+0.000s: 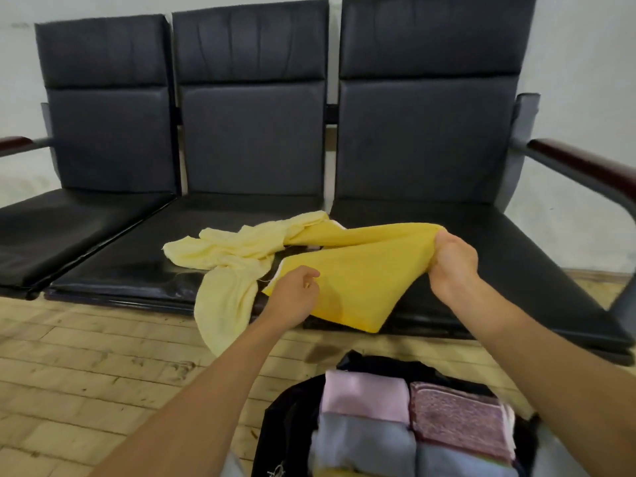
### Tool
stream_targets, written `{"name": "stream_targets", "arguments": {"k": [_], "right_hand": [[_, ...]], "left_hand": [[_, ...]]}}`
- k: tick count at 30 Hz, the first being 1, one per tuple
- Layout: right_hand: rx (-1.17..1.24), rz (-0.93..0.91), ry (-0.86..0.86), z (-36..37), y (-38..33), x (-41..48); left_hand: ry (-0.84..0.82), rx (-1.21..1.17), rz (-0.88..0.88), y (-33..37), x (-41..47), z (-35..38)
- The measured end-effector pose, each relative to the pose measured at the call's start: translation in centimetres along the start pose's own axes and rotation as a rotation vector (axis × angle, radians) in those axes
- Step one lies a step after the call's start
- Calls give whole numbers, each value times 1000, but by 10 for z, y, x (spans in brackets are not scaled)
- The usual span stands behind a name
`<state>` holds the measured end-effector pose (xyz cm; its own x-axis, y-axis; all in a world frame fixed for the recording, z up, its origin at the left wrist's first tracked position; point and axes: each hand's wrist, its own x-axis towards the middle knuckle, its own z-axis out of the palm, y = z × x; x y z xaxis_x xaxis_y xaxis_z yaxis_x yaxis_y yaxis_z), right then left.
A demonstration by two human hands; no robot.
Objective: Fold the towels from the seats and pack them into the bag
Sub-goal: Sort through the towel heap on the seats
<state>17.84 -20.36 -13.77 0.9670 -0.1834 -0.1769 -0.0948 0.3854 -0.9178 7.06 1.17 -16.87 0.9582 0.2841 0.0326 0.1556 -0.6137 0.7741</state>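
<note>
Right grip (452,261) pinches one bunched end of the deep yellow towel (351,280) and holds it up off the bench (103,235). The left grip (296,294) sits at the towel's near edge with its fingers curled, but whether it has cloth between them cannot be told. The towel hangs stretched between the two, over the gap between the middle and right seats, and shows no tidy fold, so its folding looks barely begun. A pale yellow towel (227,256) lies crumpled on the middle seat just beside it, partly under it, with one end drooping over the front edge toward the wooden floor (103,373). Nearer the person, the dark bag (289,418) stands open on the floor with folded towels packed side by side: a pink one (364,394), a maroon one (457,418) and two grey-blue ones (364,445). Judging from this, most of the packing is done; the two yellow towels remain to be folded and put in.
</note>
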Motion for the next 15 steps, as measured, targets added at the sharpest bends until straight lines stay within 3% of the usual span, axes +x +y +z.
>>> {"name": "stream_targets", "arguments": {"k": [5, 9, 15], "right_hand": [[-105, -69, 148, -48, -2, 16], [-353, -159, 124, -71, 0, 21], [-1145, -436, -120, -84, 4, 19]], "left_hand": [[-17, 66, -22, 5, 9, 19], [6, 139, -4, 5, 15, 32], [99, 175, -27, 1, 21, 34]]}}
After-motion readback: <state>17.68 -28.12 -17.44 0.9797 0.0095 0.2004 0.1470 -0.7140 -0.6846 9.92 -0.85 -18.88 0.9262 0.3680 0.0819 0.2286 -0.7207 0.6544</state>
